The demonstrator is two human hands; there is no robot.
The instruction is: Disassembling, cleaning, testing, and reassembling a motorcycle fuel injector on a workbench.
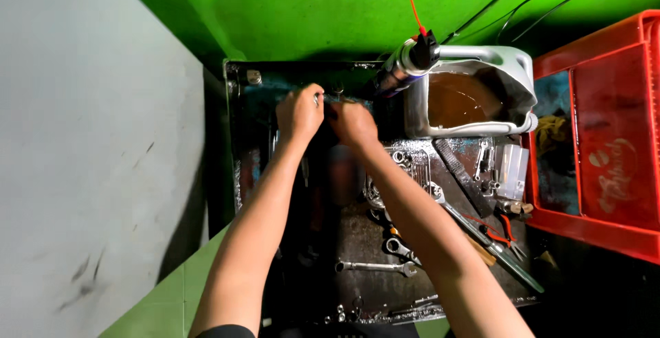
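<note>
wall: a grey wall [82, 145] is filling the left of the scene.
left hand: the left hand [300, 112] is reaching to the far left of the tray, fingers curling shut on a small metal part [318, 99].
part: it is sitting between the two hands, at the far edge of the tray; what kind it is I cannot tell.
right hand: the right hand [353, 123] is closing in just beside the left, fingertips meeting at the same part.
step: judging by the pose, both hands are working a small fitting together.
next move: a steady pinch and fine turning seem called for.
tray: a dark oily tray [371, 242] is holding a wrench [375, 266] near the arms.
jug: a cut-open jug [474, 97] of brown liquid is standing far right.
crate: a red crate [605, 138] is sitting at the right.
</note>
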